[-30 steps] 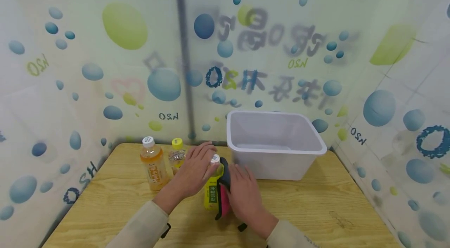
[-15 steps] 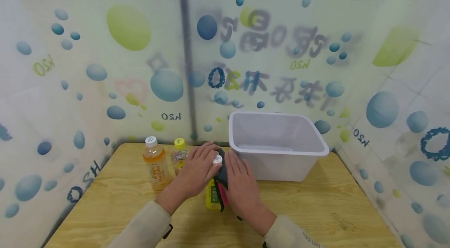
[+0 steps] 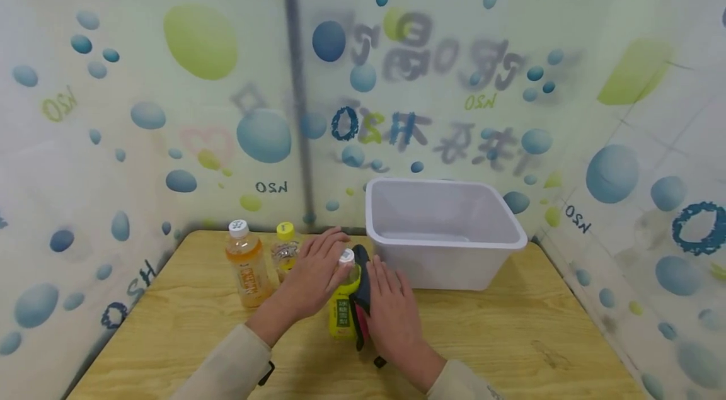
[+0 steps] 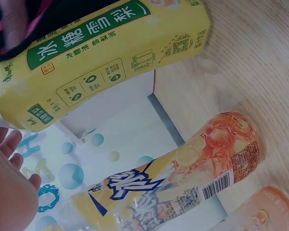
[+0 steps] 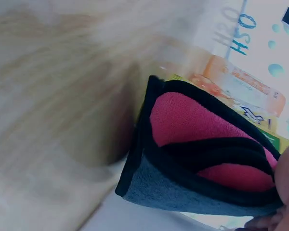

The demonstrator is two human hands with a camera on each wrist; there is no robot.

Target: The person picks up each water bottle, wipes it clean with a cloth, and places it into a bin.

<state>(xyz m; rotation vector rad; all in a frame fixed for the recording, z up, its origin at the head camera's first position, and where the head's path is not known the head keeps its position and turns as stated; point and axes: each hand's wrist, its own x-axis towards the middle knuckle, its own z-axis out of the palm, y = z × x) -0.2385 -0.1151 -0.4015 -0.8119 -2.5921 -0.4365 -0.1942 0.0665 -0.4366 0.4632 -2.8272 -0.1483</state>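
Note:
A yellow-labelled drink bottle (image 3: 342, 318) with a white cap stands upright on the table. My left hand (image 3: 314, 280) holds it near the neck, thumb beside the cap; part of the grip is hidden. In the left wrist view the bottle's label (image 4: 101, 57) fills the upper part. Against the bottle's right side lies a folded cloth (image 3: 362, 286), grey outside, pink inside, edged in black. My right hand (image 3: 397, 318) grips this cloth and presses it to the bottle, its fingers extended forward. The right wrist view shows the cloth's pink inner fold (image 5: 197, 120).
Left of the hands stand a white-capped orange drink bottle (image 3: 251, 274) and a yellow-capped bottle (image 3: 285, 255), partly behind the left hand. A pale plastic bin (image 3: 442, 268) sits at the back right of the wooden table (image 3: 510, 337). Patterned curtains (image 3: 431, 104) enclose the table.
The right hand and cloth have shifted up along the bottle's side, then slightly back down. The left hand stays at the bottle's neck. The view has swayed a little.

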